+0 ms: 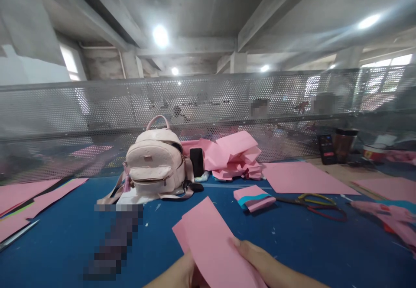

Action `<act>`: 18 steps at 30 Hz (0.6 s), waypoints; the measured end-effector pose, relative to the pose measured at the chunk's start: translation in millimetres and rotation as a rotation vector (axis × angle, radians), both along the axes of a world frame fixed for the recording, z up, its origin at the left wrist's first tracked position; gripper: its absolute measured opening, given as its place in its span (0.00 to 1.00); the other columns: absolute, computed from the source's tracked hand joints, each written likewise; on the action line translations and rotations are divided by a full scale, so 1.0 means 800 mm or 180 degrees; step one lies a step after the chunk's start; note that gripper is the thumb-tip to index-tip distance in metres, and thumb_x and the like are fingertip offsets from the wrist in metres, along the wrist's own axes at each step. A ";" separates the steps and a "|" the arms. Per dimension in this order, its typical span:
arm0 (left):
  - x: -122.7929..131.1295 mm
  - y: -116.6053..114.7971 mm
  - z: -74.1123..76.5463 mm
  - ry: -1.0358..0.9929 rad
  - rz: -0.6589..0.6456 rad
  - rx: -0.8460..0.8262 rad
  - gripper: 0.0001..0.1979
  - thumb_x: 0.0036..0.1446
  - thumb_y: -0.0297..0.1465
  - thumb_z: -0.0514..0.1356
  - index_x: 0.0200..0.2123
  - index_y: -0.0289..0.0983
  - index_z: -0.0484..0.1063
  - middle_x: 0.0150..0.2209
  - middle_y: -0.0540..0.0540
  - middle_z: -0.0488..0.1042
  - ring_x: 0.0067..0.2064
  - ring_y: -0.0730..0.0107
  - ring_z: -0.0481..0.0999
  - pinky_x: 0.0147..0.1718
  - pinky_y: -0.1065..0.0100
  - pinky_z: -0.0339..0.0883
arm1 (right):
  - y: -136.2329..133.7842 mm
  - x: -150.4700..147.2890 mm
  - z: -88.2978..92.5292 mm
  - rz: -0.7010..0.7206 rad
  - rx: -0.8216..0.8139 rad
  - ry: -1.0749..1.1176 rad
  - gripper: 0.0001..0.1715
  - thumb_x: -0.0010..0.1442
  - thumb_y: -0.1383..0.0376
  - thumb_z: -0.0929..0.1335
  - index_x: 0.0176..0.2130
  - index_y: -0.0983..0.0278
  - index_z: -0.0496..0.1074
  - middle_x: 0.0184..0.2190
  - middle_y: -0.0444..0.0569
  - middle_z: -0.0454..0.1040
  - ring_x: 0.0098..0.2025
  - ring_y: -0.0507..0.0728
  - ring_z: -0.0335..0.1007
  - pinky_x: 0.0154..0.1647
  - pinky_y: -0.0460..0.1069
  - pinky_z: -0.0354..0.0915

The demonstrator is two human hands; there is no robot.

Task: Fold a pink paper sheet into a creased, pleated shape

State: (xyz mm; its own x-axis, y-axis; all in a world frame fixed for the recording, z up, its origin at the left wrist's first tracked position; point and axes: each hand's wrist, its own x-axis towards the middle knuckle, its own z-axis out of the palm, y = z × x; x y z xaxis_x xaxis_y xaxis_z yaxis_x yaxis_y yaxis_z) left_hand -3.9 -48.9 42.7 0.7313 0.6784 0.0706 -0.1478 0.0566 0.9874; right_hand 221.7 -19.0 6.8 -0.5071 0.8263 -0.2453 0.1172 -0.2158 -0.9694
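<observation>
Low in the middle of the head view, both hands hold pink sheets [214, 240], folded or layered, whose material I cannot make out for certain. My left hand [186, 270] grips them from the lower left, its fingers hidden behind the sheets. On the right edge, my right hand [251, 253] pinches them with the thumb on top. Just beyond lies a small folded pink bundle [255, 198] with a blue band across it. Scissors [312, 203] with one yellow and one red handle rest beside that bundle, their tips close to it.
A pale pink backpack [156, 162] stands at the back, next to a black phone [196, 161] and a crumpled pink pile [235, 153]. Flat pink sheets [305, 177] lie right and left on the blue table [169, 240]. A perforated metal screen [211, 101] runs behind. A brown tumbler [345, 145] stands far right.
</observation>
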 end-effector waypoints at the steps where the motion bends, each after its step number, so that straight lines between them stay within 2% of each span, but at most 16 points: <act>1: -0.002 -0.001 0.002 0.0120 0.0106 0.0235 0.41 0.51 0.51 0.67 0.64 0.41 0.63 0.55 0.38 0.73 0.61 0.40 0.66 0.58 0.44 0.59 | -0.003 -0.002 -0.002 0.0072 -0.0232 0.0299 0.43 0.57 0.35 0.64 0.46 0.69 0.77 0.45 0.57 0.78 0.50 0.64 0.72 0.57 0.58 0.62; 5: -0.012 0.004 0.015 0.0498 0.0411 0.1015 0.35 0.54 0.47 0.65 0.63 0.43 0.64 0.53 0.42 0.75 0.59 0.40 0.69 0.56 0.46 0.63 | -0.008 -0.011 -0.004 0.0282 -0.0859 0.1195 0.37 0.61 0.39 0.63 0.41 0.68 0.78 0.38 0.56 0.80 0.43 0.61 0.76 0.54 0.55 0.65; 8: -0.017 0.013 0.026 0.0517 0.0484 0.1318 0.33 0.55 0.34 0.63 0.64 0.46 0.63 0.59 0.45 0.70 0.61 0.44 0.66 0.61 0.51 0.57 | -0.010 -0.019 0.000 0.0304 -0.1121 0.1383 0.34 0.61 0.40 0.64 0.39 0.67 0.78 0.37 0.56 0.80 0.45 0.62 0.76 0.55 0.55 0.64; 11: -0.020 0.017 0.028 0.0797 0.0683 0.2304 0.36 0.53 0.22 0.58 0.65 0.47 0.61 0.67 0.45 0.57 0.67 0.47 0.56 0.63 0.52 0.53 | -0.015 -0.028 0.010 0.0423 -0.1197 0.1487 0.33 0.62 0.41 0.64 0.39 0.67 0.79 0.39 0.55 0.80 0.47 0.62 0.75 0.55 0.54 0.64; 13: -0.022 0.018 0.024 0.1157 0.1050 0.2834 0.39 0.54 0.20 0.56 0.68 0.49 0.54 0.71 0.46 0.45 0.69 0.47 0.48 0.64 0.49 0.51 | -0.020 -0.032 0.016 0.0518 -0.1227 0.1571 0.33 0.62 0.41 0.64 0.40 0.66 0.79 0.40 0.54 0.80 0.47 0.61 0.75 0.55 0.53 0.63; 15: -0.025 0.021 0.017 0.1366 0.1481 0.2876 0.41 0.57 0.21 0.56 0.70 0.50 0.45 0.72 0.45 0.39 0.70 0.48 0.43 0.65 0.45 0.46 | -0.025 -0.031 0.017 0.0617 -0.1252 0.1526 0.33 0.59 0.40 0.66 0.42 0.66 0.79 0.39 0.53 0.80 0.46 0.60 0.75 0.55 0.51 0.63; 16: -0.026 0.023 0.014 0.1335 0.1650 0.2803 0.42 0.58 0.23 0.57 0.70 0.50 0.42 0.72 0.44 0.40 0.70 0.49 0.43 0.65 0.44 0.43 | -0.027 -0.029 0.015 0.0638 -0.1283 0.1425 0.33 0.57 0.40 0.68 0.42 0.66 0.78 0.38 0.53 0.80 0.45 0.59 0.75 0.54 0.50 0.63; 18: -0.029 0.031 0.009 0.1067 0.1810 0.2499 0.43 0.58 0.26 0.60 0.70 0.50 0.40 0.70 0.42 0.48 0.69 0.50 0.49 0.65 0.44 0.44 | -0.031 -0.023 0.009 0.0588 -0.1360 0.1067 0.33 0.51 0.41 0.73 0.41 0.67 0.78 0.34 0.50 0.78 0.40 0.55 0.74 0.49 0.47 0.65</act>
State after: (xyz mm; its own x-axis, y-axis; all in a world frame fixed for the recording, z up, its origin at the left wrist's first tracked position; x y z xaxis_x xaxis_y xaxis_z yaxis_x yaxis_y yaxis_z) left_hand -26.7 -24.4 49.7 0.3796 0.7814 0.4953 0.3394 -0.6157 0.7111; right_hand 202.9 -43.5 14.4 -0.7413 0.5793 -0.3390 -0.1085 -0.6018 -0.7912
